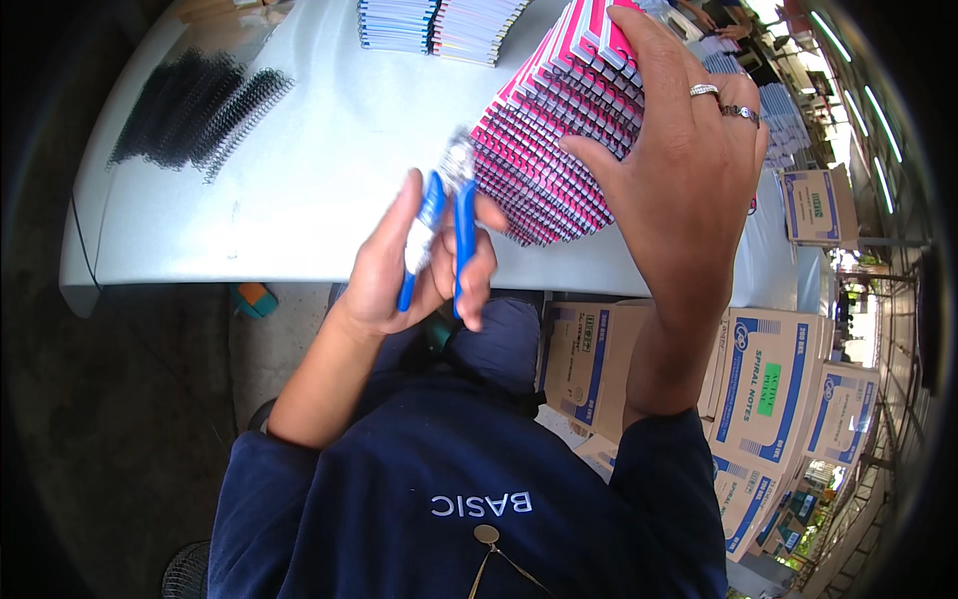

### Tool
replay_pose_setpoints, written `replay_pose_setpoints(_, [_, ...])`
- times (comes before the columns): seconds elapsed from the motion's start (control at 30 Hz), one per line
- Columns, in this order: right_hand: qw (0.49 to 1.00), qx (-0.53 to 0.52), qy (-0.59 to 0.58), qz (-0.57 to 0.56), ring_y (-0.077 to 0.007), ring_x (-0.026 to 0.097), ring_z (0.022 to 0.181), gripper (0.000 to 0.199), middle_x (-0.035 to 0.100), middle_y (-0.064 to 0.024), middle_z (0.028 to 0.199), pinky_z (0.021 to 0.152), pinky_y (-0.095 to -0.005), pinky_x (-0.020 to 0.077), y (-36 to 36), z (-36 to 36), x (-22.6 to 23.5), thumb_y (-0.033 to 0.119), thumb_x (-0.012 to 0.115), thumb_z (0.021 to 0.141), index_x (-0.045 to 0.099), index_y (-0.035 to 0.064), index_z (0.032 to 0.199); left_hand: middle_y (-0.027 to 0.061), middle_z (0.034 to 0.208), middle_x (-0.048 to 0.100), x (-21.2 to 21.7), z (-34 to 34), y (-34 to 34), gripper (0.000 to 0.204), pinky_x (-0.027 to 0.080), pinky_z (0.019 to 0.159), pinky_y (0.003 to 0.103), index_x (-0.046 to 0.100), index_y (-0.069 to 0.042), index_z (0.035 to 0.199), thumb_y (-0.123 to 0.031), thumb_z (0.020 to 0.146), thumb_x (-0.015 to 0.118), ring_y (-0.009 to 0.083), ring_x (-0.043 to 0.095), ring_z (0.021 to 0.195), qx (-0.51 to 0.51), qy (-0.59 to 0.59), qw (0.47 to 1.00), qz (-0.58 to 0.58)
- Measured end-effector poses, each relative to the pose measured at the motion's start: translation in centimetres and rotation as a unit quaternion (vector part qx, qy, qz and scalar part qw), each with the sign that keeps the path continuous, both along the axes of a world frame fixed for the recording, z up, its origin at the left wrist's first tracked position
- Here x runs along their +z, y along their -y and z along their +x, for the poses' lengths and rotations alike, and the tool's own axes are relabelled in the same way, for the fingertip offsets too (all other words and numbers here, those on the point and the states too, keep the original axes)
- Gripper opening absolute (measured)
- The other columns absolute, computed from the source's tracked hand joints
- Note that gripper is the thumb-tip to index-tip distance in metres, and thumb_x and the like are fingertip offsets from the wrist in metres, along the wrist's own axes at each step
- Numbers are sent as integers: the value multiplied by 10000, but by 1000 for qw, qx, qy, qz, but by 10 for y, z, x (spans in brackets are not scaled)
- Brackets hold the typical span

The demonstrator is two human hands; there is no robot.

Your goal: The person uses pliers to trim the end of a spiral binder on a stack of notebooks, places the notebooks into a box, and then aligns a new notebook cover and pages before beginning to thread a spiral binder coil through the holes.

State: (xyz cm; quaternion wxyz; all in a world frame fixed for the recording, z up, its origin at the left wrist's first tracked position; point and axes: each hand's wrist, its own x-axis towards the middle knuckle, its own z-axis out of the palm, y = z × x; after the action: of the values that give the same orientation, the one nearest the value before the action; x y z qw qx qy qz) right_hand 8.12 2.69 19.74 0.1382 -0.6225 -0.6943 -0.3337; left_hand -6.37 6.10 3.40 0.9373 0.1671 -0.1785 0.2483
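1. Holding one pair of blue-handled pliers [465, 235], the left grip [384, 275] is closing around its two handles, which are standing apart; the metal head is blurring and is pointing up toward the notebooks.
2. One large stack of pink spiral notebooks [559, 140] is leaning across the table [329, 210], just beside the pliers; its black coils are facing the person, and its notebooks are overlapping too closely to count.
3. The right grip [689, 150] is spreading over the stack's right side, one thumb lying by the coils and one index finger reaching the top covers; whether it is pinching any notebook, I cannot tell. It is wearing two rings [705, 90].
4. One heap of loose black coils [195, 115] is lying at the table's left, well apart from both grips; single coils are tangling too much to count.
5. Two piles of books [439, 28] are standing side by side at the far edge of view.
6. At least five cardboard boxes [763, 384] are sitting at the right, beyond the near table edge.
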Motion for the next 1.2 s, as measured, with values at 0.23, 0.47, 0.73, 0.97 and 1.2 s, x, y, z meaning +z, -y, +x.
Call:
replay_pose_setpoints(0.23, [999, -40, 11, -32, -296, 491, 924, 798, 561, -119, 1170, 813, -394, 370, 2, 2, 1, 141, 829, 470, 511, 78, 1198, 158, 884, 620, 5, 4, 3, 730, 543, 771, 402, 459, 27, 1205, -567, 943, 124, 283, 654, 838, 89, -269, 958, -48])
replay_pose_setpoints(0.47, [1000, -11, 6, 1, -304, 494, 926, 797, 567, -127, 1153, 810, -395, 372, 0, -1, -1, 134, 830, 469, 511, 76, 1197, 175, 928, 621, -12, 4, -1, 717, 524, 794, 410, 462, 22, 1210, -564, 945, 145, 325, 641, 901, 20, -218, 975, -23])
replay_pose_setpoints(0.73, [1000, -7, 3, 9, -303, 492, 920, 790, 568, -127, 1147, 814, -391, 367, 1, -2, 0, 133, 828, 473, 513, 74, 1195, 78, 719, 525, -9, -3, -7, 650, 512, 669, 339, 510, -24, 1081, -573, 945, 190, 174, 566, 648, 24, -263, 964, 12])
replay_pose_setpoints(0.97, [997, -61, 5, -52, -303, 494, 920, 784, 578, -123, 1133, 813, -393, 368, 1, -2, 5, 135, 825, 475, 516, 69, 1193, 187, 778, 582, 3, 6, 5, 491, 463, 693, 412, 508, -7, 1065, -468, 950, 379, 300, 608, 754, 406, -613, 548, 399])
replay_pose_setpoints(1.2, [997, -42, 7, -67, -306, 490, 989, 812, 538, -130, 1194, 858, -407, 369, 4, -4, 9, 150, 832, 507, 476, 74, 1233, 167, 971, 618, -5, -10, 2, 665, 497, 807, 417, 470, -2, 1199, -547, 953, 180, 302, 624, 931, 52, -319, 945, 53])
